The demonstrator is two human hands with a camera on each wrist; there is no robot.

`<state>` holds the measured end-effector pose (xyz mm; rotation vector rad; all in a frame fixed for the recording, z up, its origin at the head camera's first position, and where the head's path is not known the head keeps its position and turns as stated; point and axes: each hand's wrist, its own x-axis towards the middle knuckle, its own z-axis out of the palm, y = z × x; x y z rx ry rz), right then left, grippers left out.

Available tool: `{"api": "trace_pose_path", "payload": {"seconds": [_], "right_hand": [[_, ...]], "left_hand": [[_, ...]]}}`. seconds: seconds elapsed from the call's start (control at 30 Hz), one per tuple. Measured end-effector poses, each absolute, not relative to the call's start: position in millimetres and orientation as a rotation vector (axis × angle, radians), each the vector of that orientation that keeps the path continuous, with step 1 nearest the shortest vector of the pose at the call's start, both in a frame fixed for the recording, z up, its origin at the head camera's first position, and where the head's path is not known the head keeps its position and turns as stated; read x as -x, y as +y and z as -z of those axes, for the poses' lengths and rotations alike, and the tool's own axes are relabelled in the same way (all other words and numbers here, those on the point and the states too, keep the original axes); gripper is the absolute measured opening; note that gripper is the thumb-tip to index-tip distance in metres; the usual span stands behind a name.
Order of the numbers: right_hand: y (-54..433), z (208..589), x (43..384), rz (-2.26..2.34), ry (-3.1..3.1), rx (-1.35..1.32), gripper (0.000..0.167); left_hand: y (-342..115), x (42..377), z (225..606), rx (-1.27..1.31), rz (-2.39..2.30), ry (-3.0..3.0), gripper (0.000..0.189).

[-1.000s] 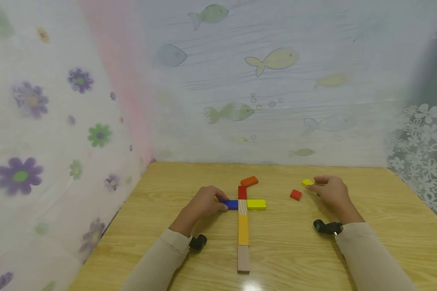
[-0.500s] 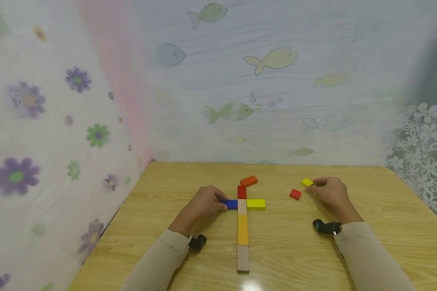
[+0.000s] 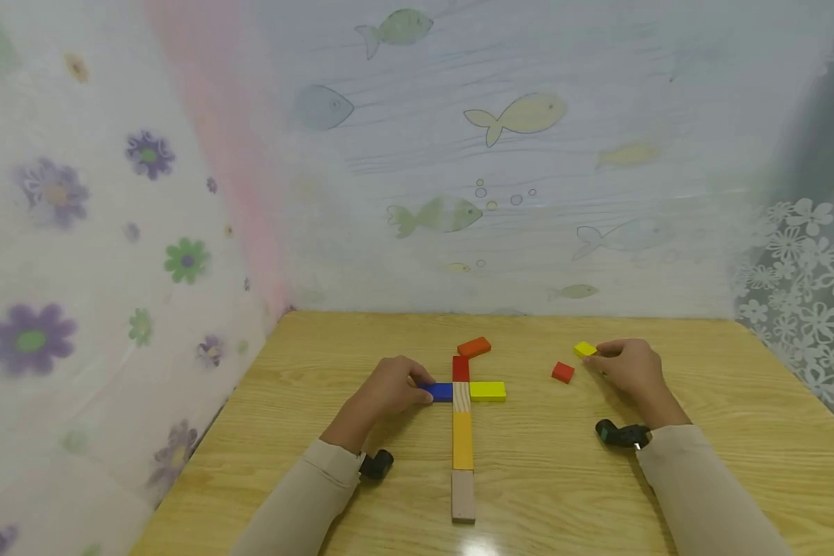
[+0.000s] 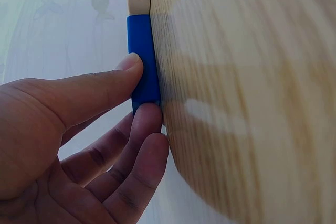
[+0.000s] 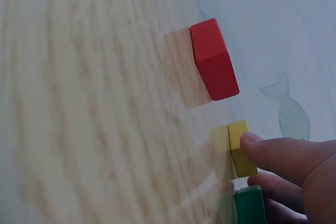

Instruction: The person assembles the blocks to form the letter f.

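My left hand (image 3: 391,390) pinches the outer end of a blue block (image 4: 143,56) between thumb and fingertips; its other end meets a light wooden block (image 3: 462,398). A yellow block (image 3: 488,391) lies on that block's opposite side, a red block (image 3: 461,368) beyond it. An amber block (image 3: 462,440) and a pale brown block (image 3: 462,496) run toward me in line. At the right, my right hand (image 3: 631,373) pinches a small yellow block (image 5: 240,150), thumb against its face. A green block (image 5: 250,204) stands beside those fingers, hidden by the hand in the head view.
An orange block (image 3: 474,347) lies slantwise behind the row of blocks. Left of my right hand sits a small red block (image 3: 563,373). The wooden table (image 3: 542,479) ends at a fish-patterned curtain (image 3: 528,247), with a flowered curtain (image 3: 111,386) on the left.
The green block, partly visible under my right hand a second ago, is now covered by it in the head view. My left hand and the row of blocks keep their places.
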<state>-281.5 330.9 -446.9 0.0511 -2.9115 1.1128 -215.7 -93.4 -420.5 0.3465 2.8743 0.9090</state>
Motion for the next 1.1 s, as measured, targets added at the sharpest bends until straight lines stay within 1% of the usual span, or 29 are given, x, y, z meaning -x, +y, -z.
{"api": "trace_pose_path", "payload": {"seconds": [0.63, 1.1], "right_hand": [[326.9, 446.0, 277.4, -1.075, -2.964, -0.048, 0.063], [328.1, 439.4, 280.8, -1.068, -2.951, -0.048, 0.063]], "left_hand": [[-95.6, 211.2, 425.8, -0.345, -0.894, 2.875, 0.022], [-93.1, 215.7, 418.4, -0.327, -0.874, 2.89, 0.022]]}}
